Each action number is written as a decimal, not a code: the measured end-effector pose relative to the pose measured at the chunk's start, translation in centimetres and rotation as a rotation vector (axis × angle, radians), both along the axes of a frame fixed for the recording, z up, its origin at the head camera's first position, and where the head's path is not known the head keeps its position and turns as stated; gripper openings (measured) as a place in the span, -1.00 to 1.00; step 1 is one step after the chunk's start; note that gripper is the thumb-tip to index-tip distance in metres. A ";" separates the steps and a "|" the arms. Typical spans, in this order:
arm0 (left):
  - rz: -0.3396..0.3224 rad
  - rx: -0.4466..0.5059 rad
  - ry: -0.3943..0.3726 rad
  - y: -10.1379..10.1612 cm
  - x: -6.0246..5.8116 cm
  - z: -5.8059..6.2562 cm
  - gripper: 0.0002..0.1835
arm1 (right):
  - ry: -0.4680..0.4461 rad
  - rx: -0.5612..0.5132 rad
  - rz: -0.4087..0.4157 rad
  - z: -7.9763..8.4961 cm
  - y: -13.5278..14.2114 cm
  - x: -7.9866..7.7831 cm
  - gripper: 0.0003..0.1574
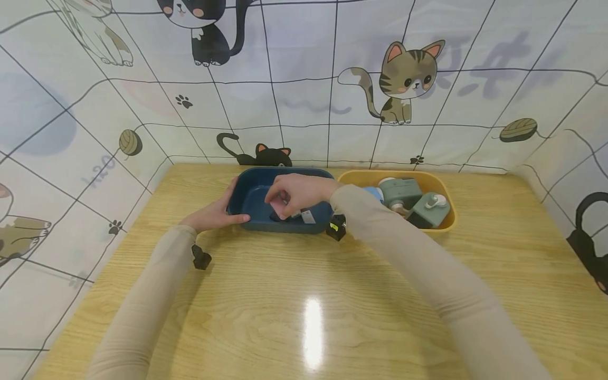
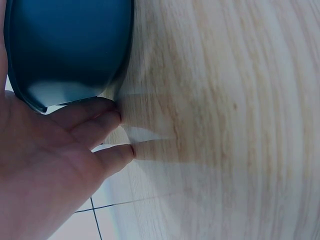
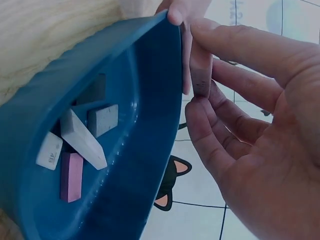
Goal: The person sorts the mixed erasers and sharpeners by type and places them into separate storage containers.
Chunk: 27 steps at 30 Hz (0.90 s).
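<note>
A dark blue plastic bin (image 1: 285, 227) stands on the table toward the back wall. My left hand (image 1: 216, 214) holds its left end, with the thumb at the near rim and the other fingers along the outside. Over the bin, my right hand (image 1: 304, 191) pinches a small pink eraser (image 3: 201, 75) between thumb and fingertips. Several erasers lie on the bin's floor in the right wrist view: a long white one (image 3: 84, 140), a pink one (image 3: 72, 177), a grey one (image 3: 103, 120) and a white one with print (image 3: 49, 151).
Touching or close to the blue bin's right side is a yellow bin (image 1: 451, 216) with grey-green block-shaped items (image 1: 401, 192) and a blue item (image 1: 375, 193) in it. The wooden table (image 1: 266, 295) meets a cat-patterned cloth (image 1: 304, 105) at the back and sides.
</note>
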<state>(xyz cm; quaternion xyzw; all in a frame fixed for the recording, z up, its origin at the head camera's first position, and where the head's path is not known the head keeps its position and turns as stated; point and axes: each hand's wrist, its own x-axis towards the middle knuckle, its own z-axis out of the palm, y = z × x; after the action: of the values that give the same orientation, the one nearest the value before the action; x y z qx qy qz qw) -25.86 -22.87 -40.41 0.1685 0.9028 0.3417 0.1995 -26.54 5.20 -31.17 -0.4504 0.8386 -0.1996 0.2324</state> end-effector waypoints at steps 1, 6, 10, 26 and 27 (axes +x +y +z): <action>-0.002 0.003 0.002 -0.1 0.0 -0.1 0.21 | 0.002 0.001 -0.002 0.0 0.0 -0.2 -0.41; -0.002 0.019 0.003 -0.1 -0.1 -0.2 0.21 | 0.030 0.007 -0.004 0.1 -0.3 -0.9 -0.42; -0.002 0.027 -0.003 -0.1 0.0 -0.2 0.19 | 0.032 0.011 -0.023 0.2 -0.3 -1.3 -0.40; -0.004 0.004 0.001 -0.1 -0.1 -0.1 0.20 | 0.025 0.013 -0.021 -0.5 -1.1 -3.3 -0.41; -0.003 0.003 0.000 -0.1 -0.1 -0.1 0.20 | 0.029 0.020 -0.019 -0.5 -1.2 -3.4 -0.41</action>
<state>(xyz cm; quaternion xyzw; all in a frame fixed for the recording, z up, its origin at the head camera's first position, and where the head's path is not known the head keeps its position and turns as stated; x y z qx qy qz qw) -25.91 -22.97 -40.53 0.1700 0.9021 0.3427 0.1996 -29.94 4.00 -31.70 -0.4428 0.8481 -0.1868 0.2228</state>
